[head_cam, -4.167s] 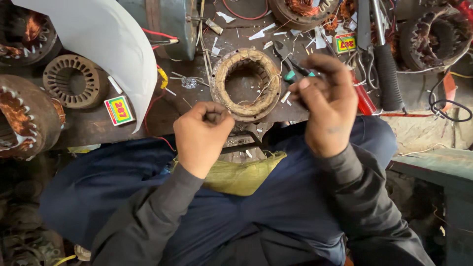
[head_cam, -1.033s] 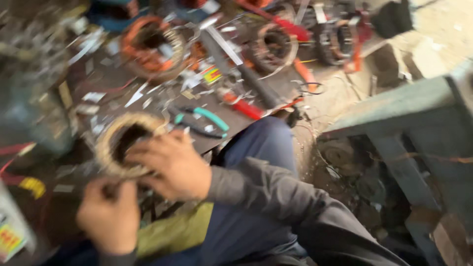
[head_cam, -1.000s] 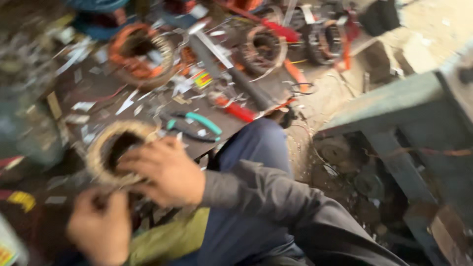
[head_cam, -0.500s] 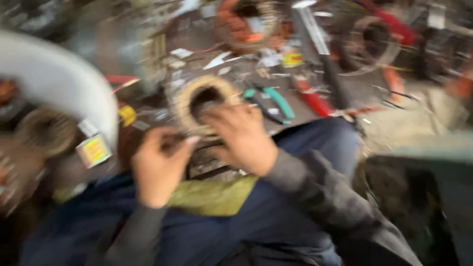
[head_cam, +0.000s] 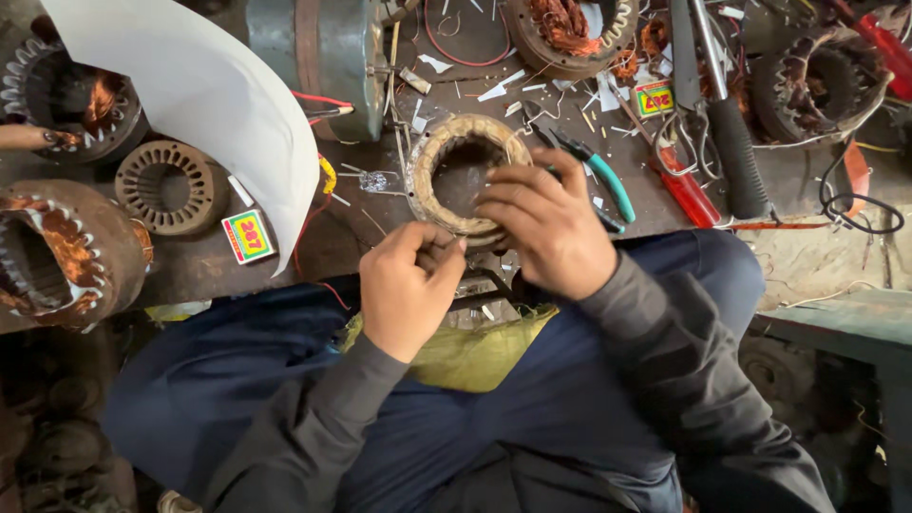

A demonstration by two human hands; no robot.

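- Two hands: left (head_cam: 407, 290), right (head_cam: 546, 223).
- Six round motor stators on the desk (head_cam: 313, 242); one (head_cam: 464, 176) under the hands.
- Two small yellow-red boxes (head_cam: 248, 236) (head_cam: 655, 98).
- One white sheet (head_cam: 204, 90).
- One teal-handled pliers (head_cam: 598, 176).

This looks like a motor repair workshop: a grimy workbench (head_cam: 313, 256) crowded with stripped motor cores (head_cam: 171, 185), copper windings (head_cam: 570, 24) at the far side, pliers (head_cam: 594, 171), a red-handled screwdriver (head_cam: 679, 190) and loose wire scraps (head_cam: 508, 85).
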